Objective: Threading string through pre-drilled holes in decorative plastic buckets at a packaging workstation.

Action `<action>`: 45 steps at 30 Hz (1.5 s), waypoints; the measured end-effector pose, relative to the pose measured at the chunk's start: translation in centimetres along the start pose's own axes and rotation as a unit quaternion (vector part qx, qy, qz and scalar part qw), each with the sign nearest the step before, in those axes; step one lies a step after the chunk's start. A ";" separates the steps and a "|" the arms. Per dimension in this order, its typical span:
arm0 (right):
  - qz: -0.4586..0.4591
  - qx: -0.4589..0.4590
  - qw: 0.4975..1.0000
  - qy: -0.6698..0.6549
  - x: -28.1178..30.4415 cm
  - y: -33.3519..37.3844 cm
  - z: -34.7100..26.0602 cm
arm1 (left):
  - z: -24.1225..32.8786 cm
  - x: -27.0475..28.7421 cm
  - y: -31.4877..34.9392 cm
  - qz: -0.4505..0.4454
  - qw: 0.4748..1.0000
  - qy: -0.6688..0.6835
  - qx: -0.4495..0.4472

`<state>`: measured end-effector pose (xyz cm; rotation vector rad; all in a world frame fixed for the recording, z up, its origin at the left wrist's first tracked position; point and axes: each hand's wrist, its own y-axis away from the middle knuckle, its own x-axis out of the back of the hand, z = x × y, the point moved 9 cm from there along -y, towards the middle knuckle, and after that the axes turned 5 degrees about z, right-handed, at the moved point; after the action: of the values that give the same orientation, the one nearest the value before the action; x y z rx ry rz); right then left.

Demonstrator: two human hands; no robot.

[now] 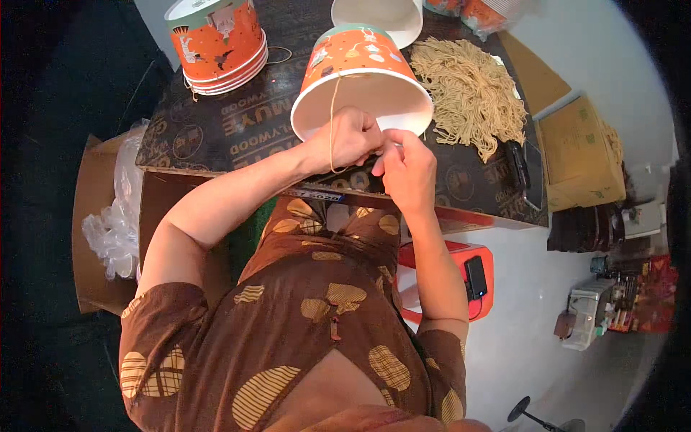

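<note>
An orange paper bucket (358,57) with a green band and printed figures lies tipped on its side, its white open mouth toward me. From its upper rim a thin tan cord (332,119) hangs down, crosses my left wrist and loops below it. My left hand (349,137) is closed in front of the lower rim, fingers curled; the cord's lower end seems to run into it. Close against it, my right hand (409,169) pinches thumb and fingers together at the rim. What lies between those fingertips is too small to make out.
A heap of cut tan cords (468,90) lies right of the bucket, beside a dark phone-like object (533,173) at the table's edge. Stacked orange buckets (219,50) stand far left, another white-mouthed bucket (381,21) behind. Cardboard box (583,155) right; red stool (482,270) below.
</note>
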<state>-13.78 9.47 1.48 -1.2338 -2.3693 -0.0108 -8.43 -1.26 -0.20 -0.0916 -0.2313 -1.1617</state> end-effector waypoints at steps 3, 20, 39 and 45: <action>-0.002 -0.012 1.000 0.011 -0.1 -0.4 0.2 | -0.5 -0.1 -0.2 -0.008 1.000 -0.005 -0.007; 0.075 0.135 0.982 0.108 1.1 1.6 -1.5 | -0.8 -0.2 -0.3 -0.014 0.996 0.085 0.012; 0.029 -0.006 0.992 -0.120 2.8 1.1 1.3 | -0.5 0.2 -0.2 0.071 0.997 0.009 -0.012; 0.083 0.145 0.982 0.089 2.7 1.4 -1.0 | -0.5 0.8 -0.3 0.081 0.994 0.076 -0.013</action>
<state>-13.61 12.21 3.22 -1.2271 -2.0236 0.2587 -8.37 -2.19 -0.53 -0.0431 -0.0725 -1.0047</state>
